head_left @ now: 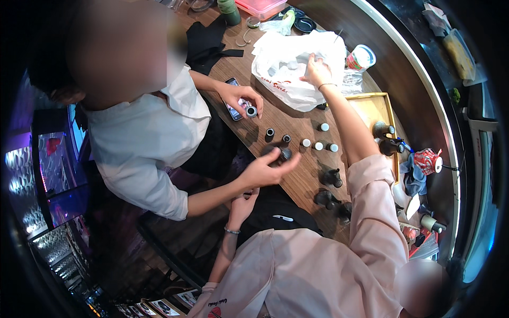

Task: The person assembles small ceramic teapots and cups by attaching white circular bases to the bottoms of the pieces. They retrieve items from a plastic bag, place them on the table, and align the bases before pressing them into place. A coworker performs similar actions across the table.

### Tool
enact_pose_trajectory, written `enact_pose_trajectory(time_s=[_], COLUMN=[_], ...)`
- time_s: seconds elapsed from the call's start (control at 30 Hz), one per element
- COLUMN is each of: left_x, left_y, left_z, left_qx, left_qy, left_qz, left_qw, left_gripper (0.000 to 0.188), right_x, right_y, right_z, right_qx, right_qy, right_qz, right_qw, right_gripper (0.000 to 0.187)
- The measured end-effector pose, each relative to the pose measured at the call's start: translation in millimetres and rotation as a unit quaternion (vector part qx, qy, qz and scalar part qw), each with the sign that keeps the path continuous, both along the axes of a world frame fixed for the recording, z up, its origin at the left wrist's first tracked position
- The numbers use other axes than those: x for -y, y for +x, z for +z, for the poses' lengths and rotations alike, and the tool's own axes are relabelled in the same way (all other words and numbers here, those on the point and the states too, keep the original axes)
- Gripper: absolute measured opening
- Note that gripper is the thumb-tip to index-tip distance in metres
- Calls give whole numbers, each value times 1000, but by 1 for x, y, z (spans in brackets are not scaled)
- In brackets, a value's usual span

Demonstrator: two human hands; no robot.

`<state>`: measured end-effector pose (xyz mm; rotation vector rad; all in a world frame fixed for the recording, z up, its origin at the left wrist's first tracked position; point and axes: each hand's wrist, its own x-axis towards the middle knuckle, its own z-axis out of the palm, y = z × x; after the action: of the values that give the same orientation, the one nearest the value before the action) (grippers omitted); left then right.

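The right hand [318, 72] reaches outstretched, fingers parted; the left hand [245, 199] hangs low (partly hidden, so I can't tell its grip). On the wood-grained table [302, 177], the right touches a crinkled white plastic bag [275, 58], near small, white-topped, cylindrical bottles [318, 146].

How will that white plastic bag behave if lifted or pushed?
The white plastic bag is probably floppy, since its thin sides look creased. Lifted by one edge, it may sag out of shape, as nothing rigid frames its mouth. Pushed, it would likely crumple rather than roll, given its broad, slumped shape.
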<state>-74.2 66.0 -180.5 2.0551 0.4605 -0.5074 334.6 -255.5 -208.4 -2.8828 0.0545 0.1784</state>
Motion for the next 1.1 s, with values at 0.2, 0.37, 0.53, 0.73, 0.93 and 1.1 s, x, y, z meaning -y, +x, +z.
enact_pose_trajectory(time_s=[0.2,0.37,0.53,0.73,0.93,1.1], left_x=[13,13,4,9,12,-2], left_y=[4,3,0,8,17,-6], left_z=[17,13,17,20,28,-6], left_qx=[-15,-16,-28,-20,-61,-70], left_qy=[-41,-73,-51,-60,-47,-51], left_qz=[-59,-66,-63,-94,-114,-71], left_qw=[997,995,996,994,990,994], left_gripper=[34,36,37,40,42,50], right_x=[24,40,19,8,-32,-61], right_y=[21,29,16,-7,24,13], right_z=[-7,-12,29,-7,-14,-5], right_qx=[-105,-117,-215,68,8,8], right_qy=[235,586,265,-48,160,-14], right_qz=[-64,-225,-102,47,299,325], right_qw=[964,770,934,995,941,946], right_gripper=[107,85,72,36,37,63])
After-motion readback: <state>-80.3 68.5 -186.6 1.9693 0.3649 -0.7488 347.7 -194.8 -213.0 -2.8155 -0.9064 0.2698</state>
